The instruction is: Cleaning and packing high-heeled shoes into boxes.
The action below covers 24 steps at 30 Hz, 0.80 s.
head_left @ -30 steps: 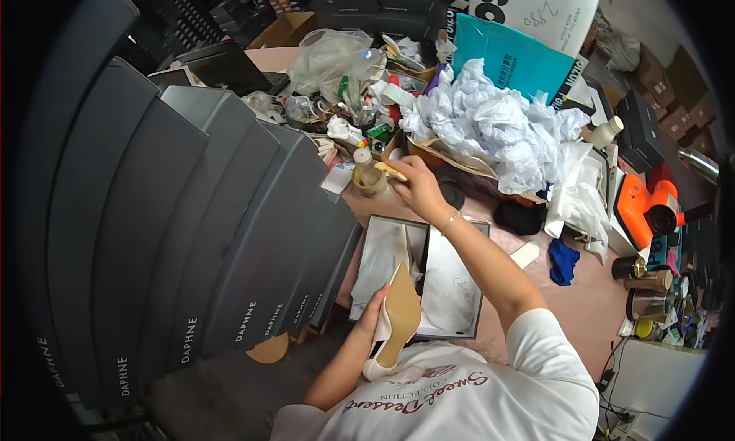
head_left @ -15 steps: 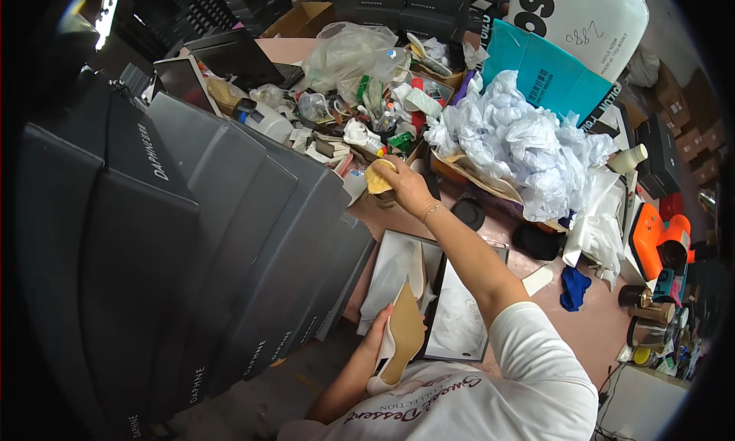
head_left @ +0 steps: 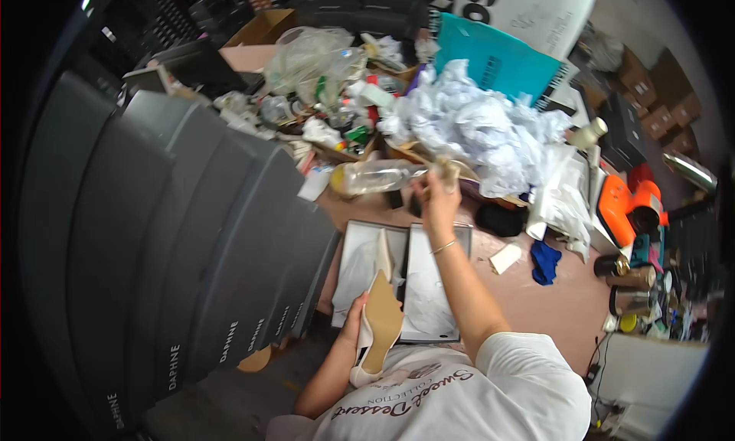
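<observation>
Cream-coloured, a pointed shoe (head_left: 377,326) sat in the left hand (head_left: 356,326), sole up, fingers wrapped around its edge close to the person's chest. The right hand (head_left: 439,192) was raised at 12 o'clock from the shoe, clenched around the neck end of a clear plastic bottle (head_left: 375,176), which lay sideways in the air with its yellow end toward 9 o'clock. A thin bracelet (head_left: 442,247) ringed that wrist.

Just below the right forearm, an open shoebox (head_left: 366,246) and its lid (head_left: 432,288) lay side by side on the pinkish tabletop (head_left: 551,303), both lined with white paper; a second pale shoe seemed to rest in the box. At 9 o'clock from the hands stood a fanned row of dark grey boxes (head_left: 191,249). At 1 o'clock a heap of crumpled white paper (head_left: 475,127) rose against a teal board (head_left: 498,58). At 3 o'clock lay a blue cloth (head_left: 545,261), and beyond it an orange tool (head_left: 624,207).
</observation>
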Available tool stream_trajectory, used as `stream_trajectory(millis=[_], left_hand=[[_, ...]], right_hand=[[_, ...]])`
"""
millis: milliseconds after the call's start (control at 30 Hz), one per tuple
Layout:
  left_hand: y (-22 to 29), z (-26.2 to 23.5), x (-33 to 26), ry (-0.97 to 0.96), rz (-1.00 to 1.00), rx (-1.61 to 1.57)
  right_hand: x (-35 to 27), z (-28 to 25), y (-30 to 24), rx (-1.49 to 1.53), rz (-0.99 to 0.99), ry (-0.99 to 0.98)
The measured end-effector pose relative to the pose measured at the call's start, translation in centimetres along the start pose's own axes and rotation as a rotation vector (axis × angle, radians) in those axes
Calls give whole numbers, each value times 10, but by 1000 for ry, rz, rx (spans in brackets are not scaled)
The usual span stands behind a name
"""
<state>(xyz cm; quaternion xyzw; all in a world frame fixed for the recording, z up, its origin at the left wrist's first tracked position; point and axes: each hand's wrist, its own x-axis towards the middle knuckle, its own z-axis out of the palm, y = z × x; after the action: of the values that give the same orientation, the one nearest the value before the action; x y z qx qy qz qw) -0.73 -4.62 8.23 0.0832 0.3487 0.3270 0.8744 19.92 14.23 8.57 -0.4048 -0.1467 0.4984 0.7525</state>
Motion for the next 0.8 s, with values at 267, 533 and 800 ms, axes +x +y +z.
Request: stream_trajectory(millis=[267, 533, 800], left_hand=[[-7, 11, -6, 28, 12, 76], [1, -3, -15, -41, 61, 4], [10, -4, -18, -46, 97, -34]], right_hand=[[-21, -20, 70, 490, 409, 226], [17, 67, 31, -851, -718, -303], [25, 75, 76, -1310, -739, -755]])
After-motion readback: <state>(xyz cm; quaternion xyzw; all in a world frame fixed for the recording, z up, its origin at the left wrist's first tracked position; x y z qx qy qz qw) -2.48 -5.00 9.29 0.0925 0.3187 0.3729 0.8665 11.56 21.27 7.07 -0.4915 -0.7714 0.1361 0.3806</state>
